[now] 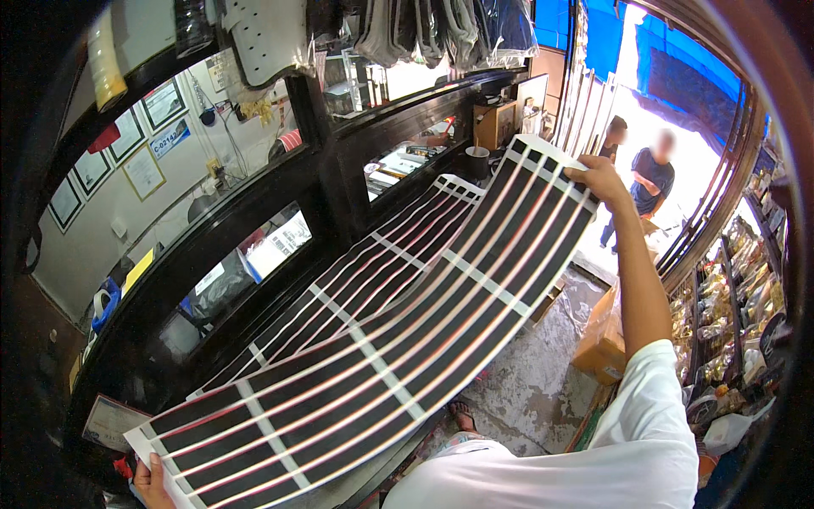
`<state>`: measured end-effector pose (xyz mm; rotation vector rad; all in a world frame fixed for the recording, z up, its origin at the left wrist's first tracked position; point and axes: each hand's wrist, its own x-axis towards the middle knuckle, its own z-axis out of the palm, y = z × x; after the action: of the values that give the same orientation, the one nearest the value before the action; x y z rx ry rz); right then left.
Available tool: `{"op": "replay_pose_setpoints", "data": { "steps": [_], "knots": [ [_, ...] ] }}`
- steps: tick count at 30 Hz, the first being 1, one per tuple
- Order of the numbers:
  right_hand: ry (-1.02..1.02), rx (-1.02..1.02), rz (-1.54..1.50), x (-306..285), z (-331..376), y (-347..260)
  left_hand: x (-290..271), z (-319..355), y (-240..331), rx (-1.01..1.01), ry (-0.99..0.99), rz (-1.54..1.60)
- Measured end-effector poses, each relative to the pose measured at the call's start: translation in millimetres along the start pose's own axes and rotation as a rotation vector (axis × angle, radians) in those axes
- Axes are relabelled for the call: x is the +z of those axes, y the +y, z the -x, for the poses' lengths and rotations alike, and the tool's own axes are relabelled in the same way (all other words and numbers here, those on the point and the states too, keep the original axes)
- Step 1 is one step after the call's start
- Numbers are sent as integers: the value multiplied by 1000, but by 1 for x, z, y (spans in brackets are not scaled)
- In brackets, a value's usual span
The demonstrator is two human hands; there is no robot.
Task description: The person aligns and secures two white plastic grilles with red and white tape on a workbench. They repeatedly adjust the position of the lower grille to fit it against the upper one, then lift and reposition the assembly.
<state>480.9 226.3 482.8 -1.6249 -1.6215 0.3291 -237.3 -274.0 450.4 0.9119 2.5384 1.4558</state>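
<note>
A long sheet (pixel 343 365) printed with black blocks between pale stripes stretches across the view, sagging in the middle. At its near left end, my left hand (pixel 153 482) grips the white margin, the thumb on top and the other fingers mostly hidden. My right hand (pixel 600 182) pinches the far right end, raised higher than the left. Beneath lies a second sheet (pixel 373 265) of like pattern, partly covered by the held one. Both sheets look thin and flexible; the exact material I cannot tell.
A dark framed counter with glass panes (pixel 318 199) runs along the left. Wrapped goods (pixel 424 30) hang above it. A cardboard box (pixel 600 339) stands on the worn floor (pixel 517 382). Packed shelves (pixel 733 297) line the right. Two people (pixel 651 180) are by the bright doorway.
</note>
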Motion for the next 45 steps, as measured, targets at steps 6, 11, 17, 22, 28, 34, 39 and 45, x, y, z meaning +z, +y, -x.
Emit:
{"op": "replay_pose_setpoints", "data": {
  "steps": [6, 11, 17, 22, 28, 34, 39, 45],
  "knots": [
    [-158, 90, -257, 111, -96, 29, 17, -39, -18, -153, 116, -141],
    [-272, 1, -26, 212, -182, 64, 42, -110, -119, -258, 23, 248],
    [-460, -298, 575, 306, -196, 99, 109, -126, -177, -474, -215, 557],
    [-289, 21, 180, 315, -193, 136, 119, -116, -191, -441, -105, 465],
    [-232, -60, 114, 311, -185, 137, 120, -103, -160, -417, -157, 360],
    [183, -255, -110, 293, -153, 125, 130, -122, -187, -278, -29, -73],
    [351, -295, -398, 278, -24, 96, 113, -65, -204, -186, 234, -852],
    [-503, 64, 53, 347, 154, 180, 184, 1, -97, 93, 169, -801]
  ]
}}
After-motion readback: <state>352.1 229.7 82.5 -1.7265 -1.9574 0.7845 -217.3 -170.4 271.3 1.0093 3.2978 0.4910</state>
